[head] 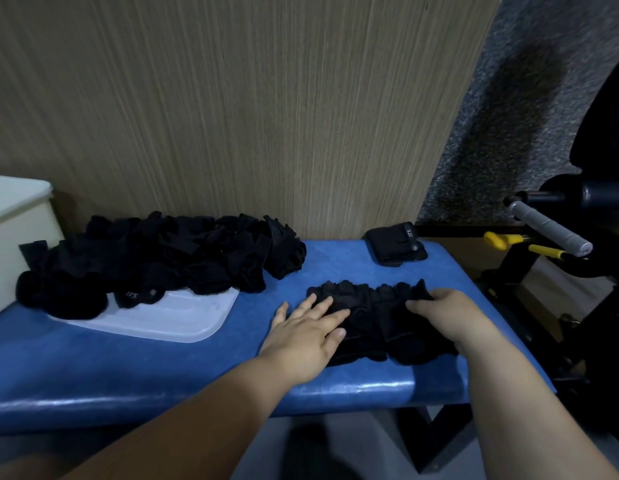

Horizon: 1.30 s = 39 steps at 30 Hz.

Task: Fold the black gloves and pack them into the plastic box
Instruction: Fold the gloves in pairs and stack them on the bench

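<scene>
Tiny white glove logo [409, 233] — illegible

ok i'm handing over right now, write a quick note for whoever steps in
Hands: left hand presses flat on the pair on the bench; right hand grips its right edge.
Things: pile of gloves at the left, partly on the lid; box at far left, inside hidden.
Done: one folded glove at the back.
Left: fold the pair, then the pile, pack all.

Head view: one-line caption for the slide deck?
Left hand presses flat on black gloves laid on the blue bench; right hand grips their right side, glove pile behind.
</scene>
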### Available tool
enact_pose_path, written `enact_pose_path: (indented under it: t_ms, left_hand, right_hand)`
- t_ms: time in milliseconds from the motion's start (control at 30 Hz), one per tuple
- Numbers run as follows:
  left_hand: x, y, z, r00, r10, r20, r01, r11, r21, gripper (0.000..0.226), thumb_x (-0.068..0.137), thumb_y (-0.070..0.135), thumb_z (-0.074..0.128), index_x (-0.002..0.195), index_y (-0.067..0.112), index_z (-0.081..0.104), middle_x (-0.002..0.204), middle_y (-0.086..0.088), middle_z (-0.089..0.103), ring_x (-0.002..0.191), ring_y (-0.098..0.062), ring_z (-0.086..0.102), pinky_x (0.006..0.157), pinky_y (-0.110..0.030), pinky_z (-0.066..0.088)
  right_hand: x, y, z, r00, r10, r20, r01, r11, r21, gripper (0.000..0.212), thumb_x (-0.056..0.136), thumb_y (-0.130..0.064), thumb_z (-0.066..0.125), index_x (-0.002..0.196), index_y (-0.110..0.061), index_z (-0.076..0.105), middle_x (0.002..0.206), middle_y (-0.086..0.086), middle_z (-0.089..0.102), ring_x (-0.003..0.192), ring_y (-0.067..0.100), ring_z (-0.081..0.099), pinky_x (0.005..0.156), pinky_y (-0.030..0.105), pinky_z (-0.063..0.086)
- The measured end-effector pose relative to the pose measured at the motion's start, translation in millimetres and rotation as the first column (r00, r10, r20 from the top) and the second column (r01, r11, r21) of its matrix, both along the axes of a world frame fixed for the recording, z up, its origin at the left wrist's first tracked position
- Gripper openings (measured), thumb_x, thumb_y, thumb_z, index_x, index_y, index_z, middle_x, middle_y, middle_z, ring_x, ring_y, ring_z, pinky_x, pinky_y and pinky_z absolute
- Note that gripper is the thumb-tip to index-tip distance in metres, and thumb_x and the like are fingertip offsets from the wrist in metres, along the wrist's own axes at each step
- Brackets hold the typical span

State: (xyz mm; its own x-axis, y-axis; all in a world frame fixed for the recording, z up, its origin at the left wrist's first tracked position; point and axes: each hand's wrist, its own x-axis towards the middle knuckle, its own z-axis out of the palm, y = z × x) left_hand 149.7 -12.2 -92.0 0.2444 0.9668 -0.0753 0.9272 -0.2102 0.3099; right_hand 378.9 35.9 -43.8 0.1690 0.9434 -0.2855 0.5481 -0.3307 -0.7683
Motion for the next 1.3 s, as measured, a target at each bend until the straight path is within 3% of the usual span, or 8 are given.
enact_pose_path:
  t_ms: [300,467,733,867,1000,1100,1200,1300]
  left_hand:
    - [1,2,1,1.000,0.006,0.014,-0.005,1.000,-0.012,0.048,0.101,0.051,0.019,0.148,0.047,0.014,0.160,0.017,0.005,0.147,-0.007,-0.009,0.118,-0.045,-0.010]
    - [-2,3,4,0.985,0.027,0.170,-0.023,0.999,-0.027,0.044,0.102,0.044,0.027,0.146,0.042,0.025,0.157,0.019,0.017,0.146,-0.003,-0.001,0.118,-0.039,-0.010]
    - [-5,13,6,0.745,0.232,0.625,-0.237,0.968,-0.076,0.031,0.101,0.028,0.040,0.109,0.025,0.069,0.126,0.010,0.058,0.129,-0.010,0.040,0.110,-0.025,0.025]
    - [-1,14,11,0.789,0.308,0.531,-0.331,0.942,-0.055,0.044,0.100,0.046,0.035,0.101,0.021,0.072,0.113,0.008,0.060,0.121,-0.013,0.039,0.105,-0.027,0.028]
    - [6,19,12,0.819,0.362,0.446,-0.385,0.922,-0.042,0.056,0.094,0.060,0.036,0.093,0.017,0.072,0.100,0.003,0.062,0.114,-0.020,0.048,0.101,-0.036,0.039]
    - [12,22,12,0.807,0.365,0.464,-0.380,0.923,-0.064,0.049,0.084,0.066,0.050,0.095,0.025,0.073,0.093,0.010,0.068,0.102,-0.014,0.059,0.090,-0.034,0.049]
    - [18,22,17,0.754,0.392,0.527,-0.403,0.910,-0.101,0.031,0.083,0.050,0.064,0.099,0.023,0.069,0.083,0.013,0.064,0.087,-0.010,0.063,0.076,-0.024,0.049]
    - [21,20,19,0.613,0.403,0.679,-0.403,0.899,-0.170,0.018,0.085,0.037,0.066,0.090,0.023,0.057,0.071,0.010,0.058,0.066,-0.009,0.057,0.065,-0.027,0.047]
  right_hand:
    - [-12,-20,31,0.895,0.121,-0.429,-0.124,0.992,0.022,0.010,0.089,-0.027,0.067,0.096,-0.019,0.067,0.094,0.001,0.072,0.088,0.016,0.066,0.079,0.031,0.052]
    - [-24,-19,30,0.787,0.146,-0.600,-0.143,0.988,0.054,0.027,0.091,-0.017,0.061,0.116,-0.009,0.060,0.102,0.008,0.066,0.092,0.020,0.063,0.079,0.029,0.052]
    - [-37,-13,14,0.889,0.180,-0.421,-0.122,0.979,0.161,0.014,0.093,-0.006,0.058,0.106,-0.011,0.062,0.088,0.003,0.063,0.074,0.012,0.056,0.069,0.024,0.048]
    - [-27,-3,-1,0.993,0.110,0.044,-0.114,0.987,0.117,0.009,0.091,-0.025,0.059,0.085,-0.018,0.060,0.082,0.002,0.061,0.080,0.020,0.056,0.077,0.039,0.049]
    - [-32,-7,-4,0.957,0.204,0.208,-0.193,0.979,-0.071,0.033,0.095,-0.038,0.052,0.089,-0.007,0.060,0.076,0.006,0.057,0.076,0.023,0.053,0.066,0.031,0.042]
    - [-37,-6,-3,0.961,0.214,0.177,-0.206,0.976,-0.065,0.035,0.094,-0.040,0.055,0.080,-0.008,0.061,0.086,0.006,0.063,0.084,0.021,0.059,0.077,0.030,0.048]
    - [-40,-5,-7,0.987,0.158,0.010,-0.158,0.988,-0.001,0.034,0.089,-0.038,0.063,0.102,-0.007,0.066,0.099,0.006,0.068,0.095,0.022,0.063,0.091,0.038,0.052]
    - [-43,-8,-6,0.970,0.126,-0.208,-0.110,0.990,0.086,0.027,0.090,-0.026,0.065,0.102,-0.002,0.064,0.095,0.012,0.070,0.088,0.022,0.066,0.080,0.033,0.053]
